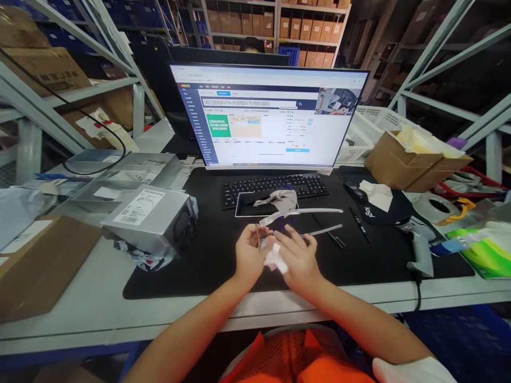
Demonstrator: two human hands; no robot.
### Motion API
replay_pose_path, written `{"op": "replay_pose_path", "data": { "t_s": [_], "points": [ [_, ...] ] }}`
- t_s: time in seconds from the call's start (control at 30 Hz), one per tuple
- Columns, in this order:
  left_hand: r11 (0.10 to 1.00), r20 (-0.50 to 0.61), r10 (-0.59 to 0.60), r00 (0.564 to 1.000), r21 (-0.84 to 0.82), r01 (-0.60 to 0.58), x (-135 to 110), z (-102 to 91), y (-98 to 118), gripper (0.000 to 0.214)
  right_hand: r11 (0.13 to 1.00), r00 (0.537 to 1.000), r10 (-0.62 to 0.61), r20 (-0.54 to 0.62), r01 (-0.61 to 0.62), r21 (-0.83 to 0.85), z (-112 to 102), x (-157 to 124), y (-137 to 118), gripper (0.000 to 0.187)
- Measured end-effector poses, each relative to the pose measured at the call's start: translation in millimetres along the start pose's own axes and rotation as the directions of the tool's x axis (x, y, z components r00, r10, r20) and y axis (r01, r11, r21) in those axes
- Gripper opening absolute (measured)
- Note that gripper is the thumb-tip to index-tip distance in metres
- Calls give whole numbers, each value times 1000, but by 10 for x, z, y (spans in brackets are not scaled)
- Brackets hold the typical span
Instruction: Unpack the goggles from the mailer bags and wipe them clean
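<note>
A pair of glasses (pixel 313 211) with clear temples is between my hands, above the black desk mat. My left hand (pixel 252 254) is closed around the front frame near a lens. A white wipe (pixel 276 259) is pinched between both hands, and my right hand (pixel 298 260) presses it toward the frame. Both temples point away to the right. My fingers hide most of the lenses. Just beyond lies a grey cloth (pixel 281 200) on a dark flat item with a white edge (pixel 244 206), in front of the keyboard (pixel 275 187).
Behind the keyboard stands a monitor (pixel 275 122). To the right are a pen (pixel 360 224), a mouse (pixel 355 193), a barcode scanner (pixel 418 244), a tape roll (pixel 434 207) and an open carton (pixel 403 162). A grey box (pixel 149 221) and a brown carton (pixel 43 266) sit left.
</note>
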State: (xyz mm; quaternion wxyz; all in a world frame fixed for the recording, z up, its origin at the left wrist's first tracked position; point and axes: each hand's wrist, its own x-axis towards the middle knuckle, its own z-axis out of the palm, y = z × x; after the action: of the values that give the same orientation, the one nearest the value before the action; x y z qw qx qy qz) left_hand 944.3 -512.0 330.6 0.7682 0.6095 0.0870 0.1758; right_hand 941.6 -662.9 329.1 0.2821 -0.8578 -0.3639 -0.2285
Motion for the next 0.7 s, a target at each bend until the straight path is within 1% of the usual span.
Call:
{"op": "replay_pose_path", "data": {
  "t_s": [0.03,0.1,0.17,0.2,0.23,0.27,0.3,0.33,0.37,0.4,0.43,0.47,0.5,0.53,0.57,0.6,0.63,0.67,0.7],
  "points": [
    [1000,-7,-1,1000,11,2,10,-11,-6,37,999,1000,-18,22,17,31,14,7,-6,36],
    [1000,-33,-1,999,24,2,56,-47,-29,37,994,999,-43,16,41,105,-8,9,39,39],
    [999,-69,9,998,32,-7,127,-93,-50,37,974,998,-40,-48,49,222,-85,6,159,41],
    [999,-91,20,996,36,-17,166,-117,-54,36,957,996,-18,-83,41,287,-138,9,249,40],
    [999,-117,34,993,40,-29,206,-142,-51,36,939,995,28,-98,8,345,-198,16,359,38],
    [998,-144,46,989,45,-40,244,-167,-42,35,922,991,101,-83,-62,383,-266,29,489,35],
    [998,-167,56,984,50,-48,280,-189,-29,35,906,979,200,-35,-171,387,-341,46,635,32],
    [997,-186,63,981,53,-54,311,-209,-13,36,891,950,310,45,-307,335,-425,66,795,29],
    [997,-197,65,978,56,-55,335,-225,2,37,867,898,422,127,-441,233,-517,86,958,26],
    [997,-203,66,977,61,-55,349,-235,14,37,835,834,519,188,-542,100,-618,104,1115,24],
    [996,-200,68,978,71,-55,353,-239,22,37,797,774,595,215,-604,-30,-723,118,1252,23],
    [995,-187,70,980,85,-55,346,-236,25,36,761,738,648,186,-633,-140,-825,128,1354,23],
    [993,-171,73,982,102,-56,326,-226,23,35,733,735,672,91,-644,-218,-915,132,1408,24],
    [991,-152,76,985,118,-58,296,-209,18,33,717,754,654,-67,-645,-263,-979,134,1406,25],
    [989,-132,79,988,132,-62,257,-187,13,32,718,772,583,-252,-635,-285,-1006,133,1341,26],
    [988,-112,80,990,140,-64,213,-161,8,32,738,784,468,-407,-600,-309,-987,131,1218,27],
    [988,-94,79,992,140,-65,169,-133,5,31,777,797,331,-505,-534,-335,-920,129,1046,27],
    [989,-83,78,993,135,-67,128,-105,6,31,828,832,227,-507,-439,-349,-807,127,838,27],
    [989,-71,78,994,129,-69,94,-81,8,31,889,895,159,-417,-313,-333,-661,126,615,28]
  ]
}}
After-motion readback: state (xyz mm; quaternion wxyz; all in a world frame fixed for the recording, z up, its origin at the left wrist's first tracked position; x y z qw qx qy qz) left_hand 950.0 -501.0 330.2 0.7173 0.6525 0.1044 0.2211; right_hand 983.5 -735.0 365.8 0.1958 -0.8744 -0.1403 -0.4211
